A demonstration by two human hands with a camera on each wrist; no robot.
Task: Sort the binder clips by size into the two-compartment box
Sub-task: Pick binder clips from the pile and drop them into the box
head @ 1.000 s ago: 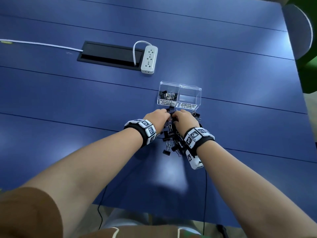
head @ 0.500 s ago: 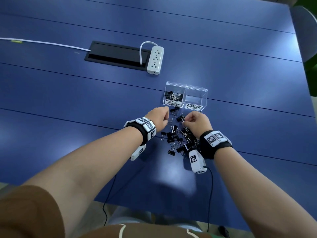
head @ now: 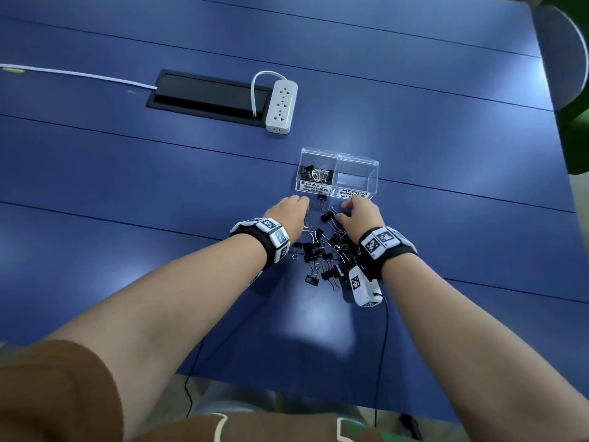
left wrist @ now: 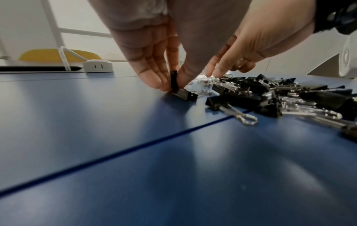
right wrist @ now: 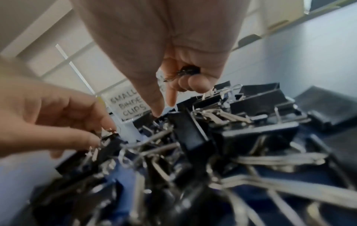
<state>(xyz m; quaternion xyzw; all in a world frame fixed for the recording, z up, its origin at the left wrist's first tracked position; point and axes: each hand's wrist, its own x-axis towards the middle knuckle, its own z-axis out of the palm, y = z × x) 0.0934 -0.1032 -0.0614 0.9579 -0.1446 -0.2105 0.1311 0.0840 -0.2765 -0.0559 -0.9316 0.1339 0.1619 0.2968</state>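
Observation:
A clear two-compartment box [head: 369,173] stands on the blue table. Its left half, labelled small binder clips, holds several black clips [head: 314,175]; the right half, labelled medium, looks empty. A pile of black binder clips [head: 322,253] lies just in front of the box. My left hand [head: 291,212] is at the pile's far left, and in the left wrist view its thumb and fingers [left wrist: 154,79] pinch a small clip [left wrist: 174,81] standing on the table. My right hand [head: 358,213] holds a small clip [right wrist: 188,71] in its curled fingers while its forefinger [right wrist: 157,107] touches the pile.
A white power strip [head: 282,106] lies beside a black cable hatch [head: 204,95] at the back, with a white cord [head: 76,74] running left. The table's near edge [head: 287,382] is close to my body. A green chair [head: 573,90] stands at the far right.
My hands, close together over the pile a second ago, have spread apart. The right hand has shifted right and a little towards the box; the left stays at the pile's left.

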